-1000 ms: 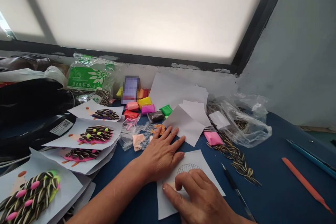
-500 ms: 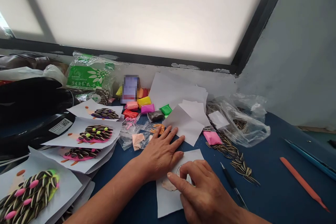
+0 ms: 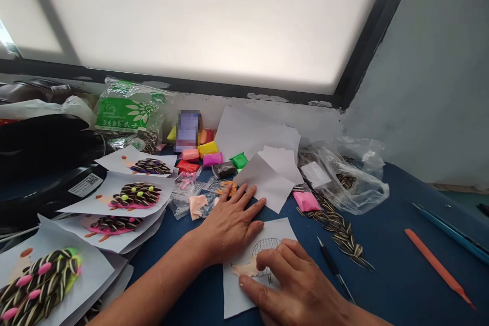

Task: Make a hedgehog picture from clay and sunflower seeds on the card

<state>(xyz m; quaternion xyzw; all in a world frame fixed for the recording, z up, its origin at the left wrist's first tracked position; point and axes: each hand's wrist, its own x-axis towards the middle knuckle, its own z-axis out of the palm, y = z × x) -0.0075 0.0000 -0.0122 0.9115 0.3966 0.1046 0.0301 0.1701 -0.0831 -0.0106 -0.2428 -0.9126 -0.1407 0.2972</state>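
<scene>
A white sheet of paper (image 3: 244, 301) with a pen drawing of a round, scale-patterned body lies before me. Flattened peach modelling clay (image 3: 241, 269) covers the drawing's pointed front part. My left hand (image 3: 231, 224) rests flat with fingers spread, its edge on the sheet's upper left and its fingertips by the loose white papers (image 3: 267, 183). Over the drawing is my right hand (image 3: 294, 275), thumb and index finger apart at the clay, the other fingers curled. It holds nothing that I can see. Part of the drawing is hidden beneath it.
Finished sunflower-seed hedgehog pictures (image 3: 133, 198) are stacked at left. Coloured clay packets (image 3: 212, 159) lie at the back. Sunflower seeds (image 3: 346, 237), a pen (image 3: 335, 269), an orange clay tool (image 3: 437, 265) and a plastic bag (image 3: 359, 188) are on the right.
My right hand has shifted slightly down and left, its index and thumb tips moving on the clay. More of the drawn body shows. My left hand stays flat in place.
</scene>
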